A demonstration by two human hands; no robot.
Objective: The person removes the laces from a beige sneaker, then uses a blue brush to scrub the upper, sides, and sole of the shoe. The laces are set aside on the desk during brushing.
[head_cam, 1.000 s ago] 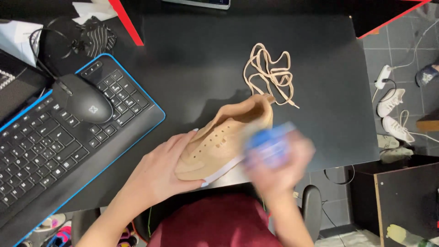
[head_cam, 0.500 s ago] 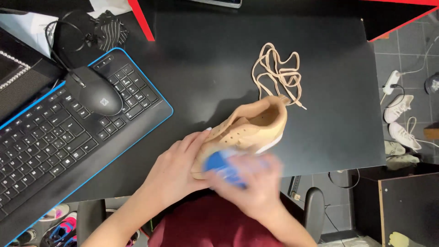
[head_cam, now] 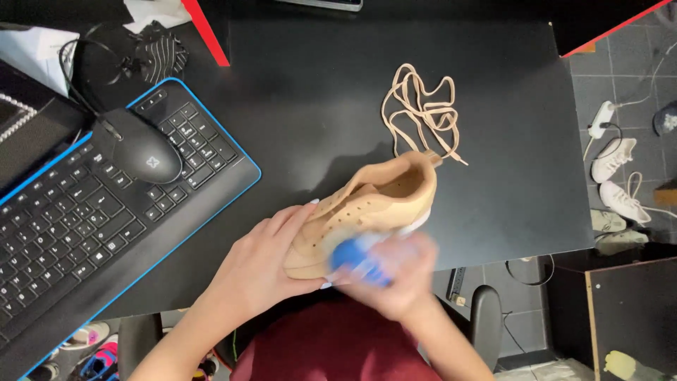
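Note:
A tan lace-less sneaker (head_cam: 381, 204) lies on the black desk (head_cam: 317, 106) near its front edge, toe toward me. My left hand (head_cam: 264, 261) clasps the toe end and steadies it. My right hand (head_cam: 395, 271), motion-blurred, grips a blue brush-like object (head_cam: 356, 257) pressed against the shoe's near side. The shoe's tan laces (head_cam: 423, 113) lie in a loose tangle just beyond the heel.
A black keyboard with a blue-lit rim (head_cam: 84, 219) fills the left of the desk, with a black mouse (head_cam: 141, 152) resting on it. Cables and a striped cloth (head_cam: 159, 53) lie at the back left. White sneakers (head_cam: 620, 176) sit on the floor at right.
My right hand has swept the blue object along the shoe's side from the heel toward the toe and partway back. The left hand keeps its hold on the toe.

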